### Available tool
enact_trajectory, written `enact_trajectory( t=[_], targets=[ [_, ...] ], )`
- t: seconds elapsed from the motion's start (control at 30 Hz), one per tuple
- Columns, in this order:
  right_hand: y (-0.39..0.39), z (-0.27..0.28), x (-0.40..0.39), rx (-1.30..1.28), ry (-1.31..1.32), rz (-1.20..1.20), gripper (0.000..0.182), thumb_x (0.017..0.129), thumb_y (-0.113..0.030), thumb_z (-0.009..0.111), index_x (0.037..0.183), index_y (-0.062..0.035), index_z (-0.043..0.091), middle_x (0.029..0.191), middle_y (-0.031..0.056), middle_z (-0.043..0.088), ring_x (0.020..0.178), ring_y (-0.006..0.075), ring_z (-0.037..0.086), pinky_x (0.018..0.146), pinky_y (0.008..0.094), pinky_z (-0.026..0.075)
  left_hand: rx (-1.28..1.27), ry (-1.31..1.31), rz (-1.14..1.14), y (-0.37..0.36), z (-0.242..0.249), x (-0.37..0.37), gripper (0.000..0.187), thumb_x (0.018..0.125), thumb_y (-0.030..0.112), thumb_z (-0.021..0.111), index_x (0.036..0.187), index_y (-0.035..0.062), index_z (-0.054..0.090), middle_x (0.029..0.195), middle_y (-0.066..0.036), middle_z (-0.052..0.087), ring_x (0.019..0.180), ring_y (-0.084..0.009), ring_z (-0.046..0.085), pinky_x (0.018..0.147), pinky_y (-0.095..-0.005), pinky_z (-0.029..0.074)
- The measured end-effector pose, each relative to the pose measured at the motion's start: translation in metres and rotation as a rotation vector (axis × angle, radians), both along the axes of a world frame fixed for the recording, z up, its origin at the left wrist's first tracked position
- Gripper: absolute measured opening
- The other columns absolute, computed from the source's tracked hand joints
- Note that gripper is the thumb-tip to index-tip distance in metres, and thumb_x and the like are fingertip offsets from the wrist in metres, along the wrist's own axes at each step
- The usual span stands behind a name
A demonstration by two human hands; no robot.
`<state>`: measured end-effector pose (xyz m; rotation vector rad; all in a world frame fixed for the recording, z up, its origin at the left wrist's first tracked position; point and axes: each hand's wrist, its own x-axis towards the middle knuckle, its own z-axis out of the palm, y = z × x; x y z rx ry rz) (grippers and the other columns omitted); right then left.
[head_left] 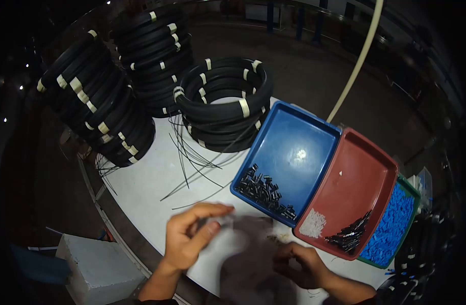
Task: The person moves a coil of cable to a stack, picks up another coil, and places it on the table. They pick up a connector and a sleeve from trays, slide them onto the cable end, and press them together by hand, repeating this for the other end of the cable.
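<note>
My left hand [188,238] is over the white table, its index finger stretched out and its thumb apart from it, with nothing visible between them. Thin black cable ends [200,170] lie just beyond its fingertips. My right hand [306,267] is close to the near edge of the trays, its fingers curled in. Whatever those fingers may hold is hidden. The blue tray [289,137] has small black parts [263,190] in its near corner. Beside it, the red tray [365,157] carries small white pieces [313,223] and slim black pieces [351,234].
A green tray [418,195] of blue pieces [393,223] stands at the right. Taped black coils [225,109] are stacked on the white table [141,185], with taller stacks [98,101] at the left. A pale pole [357,66] rises behind the trays. A grey box [98,264] is at lower left.
</note>
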<state>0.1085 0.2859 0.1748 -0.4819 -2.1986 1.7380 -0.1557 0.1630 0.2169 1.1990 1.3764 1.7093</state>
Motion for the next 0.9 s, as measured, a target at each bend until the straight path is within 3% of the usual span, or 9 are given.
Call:
enact_trajectory(
  t=[0.1,0.17,0.37,0.57,0.63,0.67,0.7,0.8,0.9],
  targets=[
    [0.041,0.071,-0.079,-0.308,0.038,-0.062,0.034,0.086,0.003,0.076,0.116,-0.0013,0.060,0.103,0.0030,0.070,0.095,0.0119,0.069,0.083,0.0291,0.055,0.066,0.118,0.311,0.036,0.062,-0.057,0.036,0.094,0.010,0.065,0.126,-0.0065,0.063,0.129,-0.016,0.066,0.116,-0.0208,0.060,0.097,-0.0297,0.045],
    [0.080,0.104,-0.145,-0.053,0.157,-0.036,0.029,0.089,0.002,0.071,0.115,0.0000,0.060,0.102,0.0050,0.068,0.088,0.0116,0.067,0.076,0.0266,0.054,0.112,0.227,0.433,0.059,0.097,-0.107,0.041,0.094,0.015,0.066,0.130,-0.0048,0.061,0.132,-0.015,0.065,0.121,-0.0205,0.057,0.099,-0.0303,0.044],
    [0.183,0.192,-0.366,-0.422,0.282,-0.182,0.011,0.095,-0.013,0.064,0.093,-0.0015,0.062,0.084,0.0043,0.066,0.068,0.0116,0.058,0.057,0.0242,0.047,0.241,-0.131,0.626,0.139,0.149,-0.255,0.068,0.094,0.025,0.071,0.148,-0.0046,0.042,0.154,-0.023,0.042,0.145,-0.0314,0.038,0.120,-0.0398,0.028],
    [0.263,0.232,-0.533,-0.273,0.237,-0.526,0.043,0.089,-0.037,0.073,0.110,0.0003,0.067,0.100,0.0101,0.065,0.099,0.0267,0.062,0.090,0.0420,0.047,0.086,-0.158,0.896,0.215,0.183,-0.339,0.103,0.092,0.042,0.073,0.161,-0.0010,0.009,0.163,-0.032,0.022,0.153,-0.0406,0.022,0.124,-0.0457,0.021],
    [0.261,0.245,-0.570,-0.199,0.214,-0.665,0.074,0.087,-0.040,0.075,0.139,0.0061,0.050,0.128,0.0255,0.062,0.124,0.0379,0.057,0.104,0.0475,0.044,0.031,-0.137,0.910,0.227,0.193,-0.350,0.108,0.092,0.043,0.072,0.161,-0.0002,0.003,0.162,-0.032,0.021,0.152,-0.0418,0.023,0.124,-0.0469,0.022],
    [0.241,0.260,-0.570,-0.240,0.213,-0.672,0.107,0.084,-0.042,0.077,0.156,0.0071,0.015,0.147,0.0363,0.045,0.141,0.0442,0.043,0.113,0.0505,0.037,0.090,-0.188,0.939,0.233,0.196,-0.357,0.110,0.091,0.043,0.073,0.161,0.0004,-0.001,0.163,-0.033,0.020,0.152,-0.0420,0.024,0.124,-0.0472,0.022],
    [0.249,0.256,-0.591,-0.165,0.107,-0.672,0.117,0.083,-0.048,0.076,0.159,-0.0038,-0.002,0.150,0.0341,0.043,0.141,0.0452,0.043,0.116,0.0486,0.035,0.149,-0.240,0.969,0.238,0.198,-0.362,0.113,0.090,0.044,0.073,0.161,0.0010,-0.004,0.163,-0.033,0.018,0.152,-0.0422,0.024,0.125,-0.0476,0.022],
    [0.250,0.254,-0.610,-0.159,0.001,-0.599,0.120,0.083,-0.043,0.073,0.160,-0.0065,-0.012,0.155,0.0324,0.036,0.151,0.0401,0.026,0.120,0.0515,0.025,0.126,-0.256,1.007,0.247,0.202,-0.379,0.120,0.088,0.039,0.077,0.160,0.0027,-0.011,0.163,-0.033,0.016,0.151,-0.0419,0.028,0.125,-0.0479,0.023],
    [0.240,0.253,-0.619,-0.112,0.020,-0.721,0.119,0.076,-0.033,0.073,0.160,-0.0087,-0.008,0.152,0.0331,0.037,0.149,0.0385,0.029,0.120,0.0497,0.024,0.121,-0.272,1.059,0.257,0.193,-0.399,0.120,0.084,0.028,0.082,0.160,0.0027,-0.008,0.163,-0.032,0.018,0.150,-0.0406,0.029,0.125,-0.0464,0.024]
  ],
)
